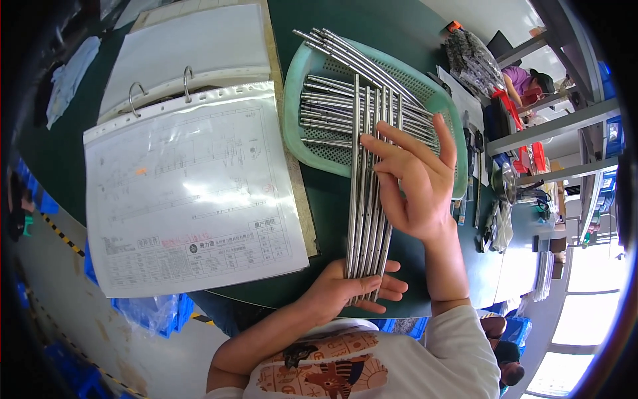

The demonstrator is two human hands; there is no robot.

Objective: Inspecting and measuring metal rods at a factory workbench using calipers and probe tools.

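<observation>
Basket (312,157) holds rods (329,98), some over rim. Left hand (337,287) grips bundle (364,229); right hand (420,189) at it, fingers spread.

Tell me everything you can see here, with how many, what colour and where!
Held rods: several, silver, over the table
Basket rods: many, silver, in the basket
Basket: one, pale green, on the table
Table: one, dark green, centre
Open binder: one, white pages, left of the basket
Cloth: one, pale blue, far left
Blue bins: several, blue, lower left and right
Striped tape: yellow-black, floor, count unclear
Shelf frame: one, grey, right
Small background things: too blurred to count
Co-workers: at least two, right
Shirt: one, white, printed, bottom
Left hand: one, gripping the held rods' near ends
Right hand: one, fingers at the held rods
</observation>
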